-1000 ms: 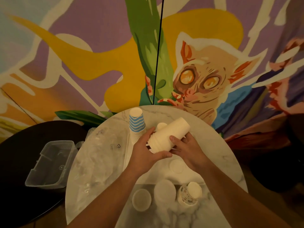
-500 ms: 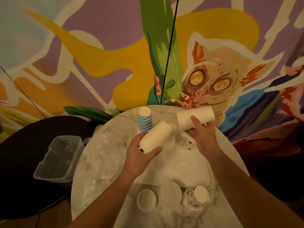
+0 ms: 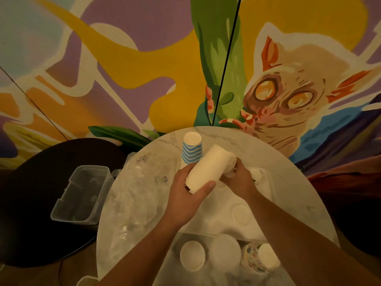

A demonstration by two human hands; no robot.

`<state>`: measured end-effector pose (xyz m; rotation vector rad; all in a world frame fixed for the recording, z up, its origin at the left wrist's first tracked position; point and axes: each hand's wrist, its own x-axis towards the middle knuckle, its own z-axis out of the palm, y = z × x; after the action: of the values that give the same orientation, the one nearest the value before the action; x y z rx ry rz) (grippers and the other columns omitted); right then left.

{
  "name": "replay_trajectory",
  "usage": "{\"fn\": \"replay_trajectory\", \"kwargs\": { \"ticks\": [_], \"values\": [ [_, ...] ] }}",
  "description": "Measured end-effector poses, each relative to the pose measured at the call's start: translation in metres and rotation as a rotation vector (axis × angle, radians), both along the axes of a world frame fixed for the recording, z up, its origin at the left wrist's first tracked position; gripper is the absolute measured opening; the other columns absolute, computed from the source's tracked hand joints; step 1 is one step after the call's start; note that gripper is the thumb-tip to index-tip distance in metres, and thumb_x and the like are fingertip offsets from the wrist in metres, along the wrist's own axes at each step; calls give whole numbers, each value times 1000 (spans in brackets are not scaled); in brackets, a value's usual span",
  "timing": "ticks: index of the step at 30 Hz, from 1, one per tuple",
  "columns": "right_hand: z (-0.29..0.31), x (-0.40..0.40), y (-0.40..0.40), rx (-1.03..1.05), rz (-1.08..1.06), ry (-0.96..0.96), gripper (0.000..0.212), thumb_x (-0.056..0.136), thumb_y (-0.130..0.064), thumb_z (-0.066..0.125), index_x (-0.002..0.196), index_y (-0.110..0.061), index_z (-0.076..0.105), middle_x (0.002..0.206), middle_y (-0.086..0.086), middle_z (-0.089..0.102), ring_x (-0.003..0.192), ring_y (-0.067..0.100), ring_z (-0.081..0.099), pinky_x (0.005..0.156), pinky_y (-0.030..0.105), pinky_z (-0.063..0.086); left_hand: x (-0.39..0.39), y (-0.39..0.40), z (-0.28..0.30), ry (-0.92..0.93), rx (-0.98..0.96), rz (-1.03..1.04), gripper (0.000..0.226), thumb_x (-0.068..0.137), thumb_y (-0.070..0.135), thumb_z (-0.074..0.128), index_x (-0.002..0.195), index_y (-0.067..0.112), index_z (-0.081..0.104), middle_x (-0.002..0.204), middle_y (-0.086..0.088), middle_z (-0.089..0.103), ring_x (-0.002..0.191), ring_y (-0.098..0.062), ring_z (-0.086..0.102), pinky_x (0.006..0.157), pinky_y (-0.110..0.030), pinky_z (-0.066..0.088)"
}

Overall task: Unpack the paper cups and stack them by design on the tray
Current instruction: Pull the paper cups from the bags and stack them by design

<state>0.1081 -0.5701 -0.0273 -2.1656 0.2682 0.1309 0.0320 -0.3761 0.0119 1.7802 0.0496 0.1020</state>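
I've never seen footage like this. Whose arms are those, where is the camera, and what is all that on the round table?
There is no machine here: the arms belong to a person wearing a wide-angle camera on the head, which looks forward and down, so the view bends at the edges. The wall behind is a painted mural.

The left hand grips a stack of plain white cups, lying tilted on its side. The right hand is at the far end of that stack; whether it pinches a cup there is hidden.

On the marble table lies a white tray. Behind the hands stands a blue striped cup stack, upside down. Nearer the camera are more upturned cups, one a patterned cup stack. Crumpled clear plastic wrapping lies on the left, and a clear plastic tub sits on the dark table beside it.
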Motion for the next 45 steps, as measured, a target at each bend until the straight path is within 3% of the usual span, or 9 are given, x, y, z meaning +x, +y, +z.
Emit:
{"fn": "replay_trajectory", "kwargs": {
  "ticks": [6, 10, 14, 17, 20, 32, 38, 41, 45],
  "values": [
    [1, -2, -7, 178, 58, 59, 89, 66, -20, 89, 139, -26, 40, 130, 2, 55, 116, 22, 55, 92, 40, 51, 16, -27, 12, 9, -66, -28, 48, 69, 57, 80, 112, 48, 60, 112, 16, 68, 104, 1, 63, 83, -18, 52],
    [3, -7, -23, 81, 70, 56, 82, 83, -20, 77, 151, -26, 31, 138, -3, 53, 120, 17, 56, 103, 39, 50, 36, -45, 19, 7, -82, -81, 72, 62, 42, 93, 125, 32, 59, 117, 15, 68, 107, 2, 63, 85, -18, 53],
    [8, -16, -40, 63, 33, 20, 72, 89, -20, 73, 149, -23, 35, 134, -2, 56, 110, 11, 56, 82, 13, 48, 63, -68, 25, 19, -152, -84, 75, 68, 27, 93, 127, 27, 48, 121, 17, 63, 111, 1, 62, 89, -19, 52],
    [18, -26, -54, 123, 8, 3, 69, 91, -17, 71, 149, -24, 36, 132, -2, 54, 113, 12, 56, 78, 9, 47, 79, -83, 21, 29, -42, -84, 73, 73, 31, 89, 127, 26, 41, 116, 25, 55, 104, 3, 57, 86, -16, 45],
    [24, -37, -68, 168, -35, -1, 67, 92, -16, 71, 149, -27, 38, 127, -6, 53, 110, 11, 55, 69, 4, 47, 90, -89, 9, 48, 52, -54, 79, 77, 35, 86, 138, 16, 38, 123, 12, 55, 109, -7, 52, 87, -22, 43],
    [13, -80, -106, 311, -207, -52, 56, 90, -7, 70, 135, -32, 48, 114, -14, 60, 105, 6, 62, 74, 12, 52, 87, -102, -55, 297, 154, -46, 82, 76, 13, 87, 139, 5, 35, 135, -12, 54, 120, -27, 53, 91, -30, 40],
    [5, -113, -116, 297, -250, 1, 48, 89, -10, 70, 129, -32, 56, 120, -14, 61, 111, 8, 59, 95, 27, 50, 86, -98, -68, 330, 195, -54, 94, 64, 10, 94, 137, 6, 35, 135, -10, 55, 123, -27, 54, 94, -32, 42],
    [1, -131, -122, 299, -262, 3, 47, 90, -3, 65, 123, -34, 57, 119, -16, 61, 111, 9, 60, 92, 23, 48, 79, -97, -63, 291, 220, -87, 112, 58, 10, 97, 146, 5, 27, 142, -4, 47, 129, -19, 47, 102, -28, 38],
    [-3, -161, -138, 280, -213, 57, 55, 86, 13, 57, 117, -33, 59, 122, -13, 61, 111, 8, 59, 86, 11, 46, 50, -89, -54, 277, 206, -117, 114, 60, 19, 97, 152, 12, 30, 143, 3, 51, 130, -17, 50, 104, -33, 42]
  ]
}}
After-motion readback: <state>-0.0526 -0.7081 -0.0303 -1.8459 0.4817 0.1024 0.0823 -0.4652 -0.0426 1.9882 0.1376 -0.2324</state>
